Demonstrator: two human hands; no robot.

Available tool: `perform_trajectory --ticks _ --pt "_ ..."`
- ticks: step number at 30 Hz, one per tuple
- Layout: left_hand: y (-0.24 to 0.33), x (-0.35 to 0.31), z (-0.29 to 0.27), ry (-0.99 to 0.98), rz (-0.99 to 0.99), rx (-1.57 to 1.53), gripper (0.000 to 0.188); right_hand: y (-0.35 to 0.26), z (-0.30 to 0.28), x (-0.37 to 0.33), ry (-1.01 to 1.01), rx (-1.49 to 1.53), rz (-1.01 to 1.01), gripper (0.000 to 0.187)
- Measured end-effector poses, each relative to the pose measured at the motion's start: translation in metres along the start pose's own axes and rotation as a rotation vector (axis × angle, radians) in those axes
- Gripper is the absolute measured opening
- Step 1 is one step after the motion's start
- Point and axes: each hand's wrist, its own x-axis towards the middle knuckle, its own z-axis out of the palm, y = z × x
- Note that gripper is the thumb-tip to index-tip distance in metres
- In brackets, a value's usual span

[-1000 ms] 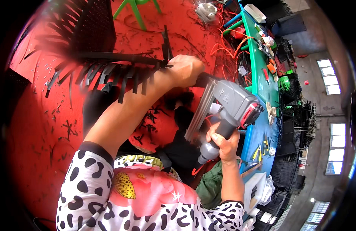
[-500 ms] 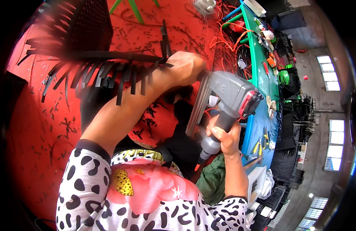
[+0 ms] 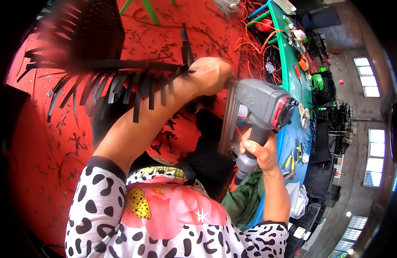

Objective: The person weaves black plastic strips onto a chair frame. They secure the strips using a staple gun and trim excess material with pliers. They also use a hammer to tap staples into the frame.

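I am looking from a distance through the head camera, and my right hand [image 3: 262, 149] is gripping the black handle [image 3: 258, 135] of a grey pneumatic nail gun [image 3: 263, 99], with the fingers curling closed around it. The nail gun is sitting to the right of my left hand [image 3: 212, 75], its long magazine [image 3: 228, 120] running down on the near side. My left hand is bending into a fist at the end of a black rail [image 3: 134, 65], but its fingertips are hiding from view, so I cannot tell what exactly it is pinching. Loose black strips [image 3: 114, 88] are hanging from the rail, partly in front of my left forearm [image 3: 140, 120].

The nose of the nail gun is pointing toward the left knuckles, and I cannot tell whether they are touching. For working well, I am judging that the left fingers should be staying out of the firing line, the nose should be meeting the rail squarely, and the right wrist should be remaining straight under the tool's weight.
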Motion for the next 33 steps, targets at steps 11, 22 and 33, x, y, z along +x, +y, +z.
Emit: perform_trajectory --ticks 11,22,33 --pt "0.014 0.003 -0.004 -0.047 -0.099 -0.087 0.011 -0.006 -0.003 -0.006 0.0 -0.015 0.011 0.011" --pt "-0.028 0.01 -0.003 -0.013 -0.024 0.026 0.02 0.008 -0.056 -0.012 0.338 0.176 -0.115 0.022" --pt "-0.011 -0.028 0.007 -0.071 0.027 -0.118 0.019 0.219 -0.35 -0.044 0.832 -0.411 0.102 0.074"
